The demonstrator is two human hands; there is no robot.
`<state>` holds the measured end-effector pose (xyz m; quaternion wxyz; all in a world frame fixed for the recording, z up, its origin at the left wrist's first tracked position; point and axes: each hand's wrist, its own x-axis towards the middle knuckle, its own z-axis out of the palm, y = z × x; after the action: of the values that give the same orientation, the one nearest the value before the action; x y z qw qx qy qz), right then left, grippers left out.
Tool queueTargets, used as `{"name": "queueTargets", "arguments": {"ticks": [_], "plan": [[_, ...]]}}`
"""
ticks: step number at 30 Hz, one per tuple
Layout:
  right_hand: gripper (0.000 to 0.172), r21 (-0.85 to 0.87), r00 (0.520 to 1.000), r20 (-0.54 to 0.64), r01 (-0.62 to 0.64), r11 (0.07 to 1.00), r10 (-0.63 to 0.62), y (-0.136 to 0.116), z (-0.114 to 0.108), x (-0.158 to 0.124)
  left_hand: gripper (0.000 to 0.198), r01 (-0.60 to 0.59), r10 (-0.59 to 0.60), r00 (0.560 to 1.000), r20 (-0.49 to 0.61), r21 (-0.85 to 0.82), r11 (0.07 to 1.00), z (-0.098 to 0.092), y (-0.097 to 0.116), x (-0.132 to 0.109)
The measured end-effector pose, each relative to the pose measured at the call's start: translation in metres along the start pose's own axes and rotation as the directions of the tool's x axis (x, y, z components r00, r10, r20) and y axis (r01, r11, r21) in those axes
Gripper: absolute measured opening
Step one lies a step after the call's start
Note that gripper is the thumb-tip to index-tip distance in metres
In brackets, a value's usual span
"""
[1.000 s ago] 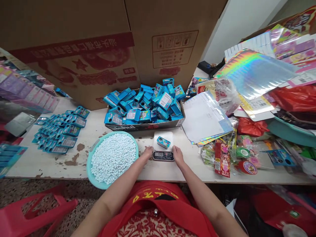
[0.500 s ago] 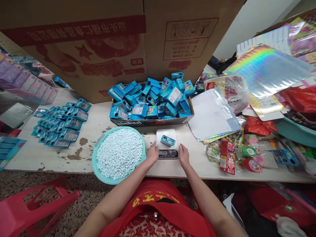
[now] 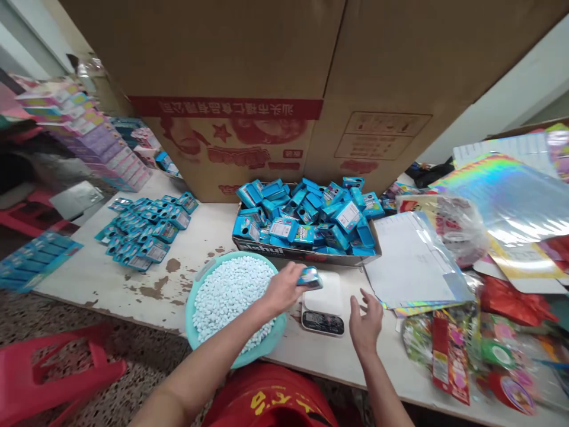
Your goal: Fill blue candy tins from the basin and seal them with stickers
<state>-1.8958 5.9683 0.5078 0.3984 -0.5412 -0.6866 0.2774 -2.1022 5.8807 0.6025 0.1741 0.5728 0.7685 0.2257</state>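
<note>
Between the fingers of my left hand (image 3: 287, 289) is a small blue box (image 3: 310, 277), held above the left part of the white plate of a kitchen scale (image 3: 328, 293). The scale's black display faces me at the table's front. To its right, my right hand (image 3: 366, 320) hovers with fingers apart and nothing in them. A turquoise basin (image 3: 192, 329) full of pale blue candy pellets (image 3: 231, 293) stands left of the scale, partly behind my left forearm. Behind the scale, an open carton (image 3: 306, 255) is heaped with more small blue boxes (image 3: 284, 228).
On the left, rows of blue boxes (image 3: 146, 231) stand on the table (image 3: 213, 240). A tall brown carton (image 3: 249, 59) rises behind. Papers (image 3: 411, 255), plastic bags (image 3: 462, 225) and sweet packets (image 3: 451, 362) crowd the right. A pink stool (image 3: 48, 367) is at lower left.
My left hand has left the scale's side and picked the blue box off its plate. My right hand has let go of the scale and opened. The camera view has shifted.
</note>
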Motion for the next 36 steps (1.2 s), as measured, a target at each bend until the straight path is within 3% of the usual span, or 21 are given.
{"name": "queueTargets", "arguments": {"ticks": [1, 3, 5, 7, 9, 11, 13, 15, 18, 21, 23, 25, 27, 29, 33, 36], "plan": [[0.042, 0.017, 0.997, -0.007, 0.082, 0.996, -0.082, -0.017, 0.005, 0.011, 0.038, 0.046, -0.05, 0.992, -0.119, -0.035, 0.998, -0.027, -0.016, -0.013], [0.041, 0.073, 0.978, 0.008, 0.206, 0.976, -0.207, -0.051, 0.021, 0.033, 0.041, 0.194, -0.191, 0.911, -0.365, -0.028, 0.981, -0.081, -0.06, -0.039], [0.041, 0.111, 0.949, 0.072, 0.297, 0.948, -0.306, -0.083, 0.046, 0.053, 0.044, 0.404, -0.323, 0.781, -0.534, 0.038, 0.914, -0.127, -0.117, -0.059], [0.044, 0.11, 0.914, 0.138, 0.37, 0.923, -0.382, -0.109, 0.076, 0.071, 0.047, 0.628, -0.457, 0.648, -0.609, 0.088, 0.773, -0.157, -0.179, -0.07], [0.045, 0.041, 0.863, 0.172, 0.476, 0.878, -0.476, -0.128, 0.104, 0.087, 0.049, 0.766, -0.585, 0.563, -0.584, 0.102, 0.635, -0.167, -0.237, -0.072], [0.043, -0.046, 0.797, 0.233, 0.582, 0.812, -0.558, -0.142, 0.128, 0.101, 0.051, 0.828, -0.689, 0.518, -0.507, 0.096, 0.552, -0.162, -0.284, -0.068], [0.04, -0.117, 0.74, 0.327, 0.649, 0.751, -0.588, -0.153, 0.143, 0.11, 0.053, 0.846, -0.741, 0.5, -0.449, 0.07, 0.529, -0.149, -0.314, -0.062], [0.037, -0.152, 0.706, 0.389, 0.683, 0.715, -0.591, -0.165, 0.154, 0.114, 0.056, 0.846, -0.758, 0.493, -0.426, 0.033, 0.532, -0.139, -0.328, -0.059], [0.044, -0.053, 0.605, 0.448, 0.753, 0.656, -0.658, -0.187, 0.166, 0.111, 0.06, 0.838, -0.741, 0.494, -0.455, 0.022, 0.545, -0.136, -0.321, -0.06], [0.057, 0.137, 0.42, 0.545, 0.809, 0.572, -0.725, -0.208, 0.184, 0.102, 0.057, 0.753, -0.595, 0.55, -0.586, 0.041, 0.656, -0.131, -0.284, -0.068], [0.052, 0.205, 0.29, 0.634, 0.83, 0.518, -0.716, -0.218, 0.198, 0.099, 0.05, 0.597, -0.447, 0.643, -0.621, 0.041, 0.801, -0.114, -0.248, -0.075], [0.043, 0.235, 0.19, 0.7, 0.849, 0.473, -0.689, -0.223, 0.21, 0.099, 0.042, 0.387, -0.306, 0.783, -0.541, 0.039, 0.921, -0.088, -0.211, -0.084], [0.036, 0.237, 0.152, 0.721, 0.862, 0.447, -0.676, -0.225, 0.216, 0.102, 0.04, 0.204, -0.153, 0.903, -0.402, 0.088, 0.975, -0.059, -0.178, -0.09], [0.032, 0.236, 0.126, 0.731, 0.875, 0.422, -0.671, -0.227, 0.217, 0.105, 0.046, 0.14, -0.093, 0.954, -0.286, 0.147, 0.979, -0.037, -0.155, -0.092], [0.036, 0.247, 0.053, 0.765, 0.896, 0.369, -0.642, -0.233, 0.215, 0.107, 0.058, 0.192, -0.154, 0.974, -0.169, 0.239, 0.952, -0.024, -0.137, -0.084], [0.035, 0.219, 0.067, 0.775, 0.904, 0.367, -0.629, -0.238, 0.211, 0.108, 0.052, 0.224, -0.186, 0.971, -0.149, 0.303, 0.926, -0.028, -0.131, -0.08]]}}
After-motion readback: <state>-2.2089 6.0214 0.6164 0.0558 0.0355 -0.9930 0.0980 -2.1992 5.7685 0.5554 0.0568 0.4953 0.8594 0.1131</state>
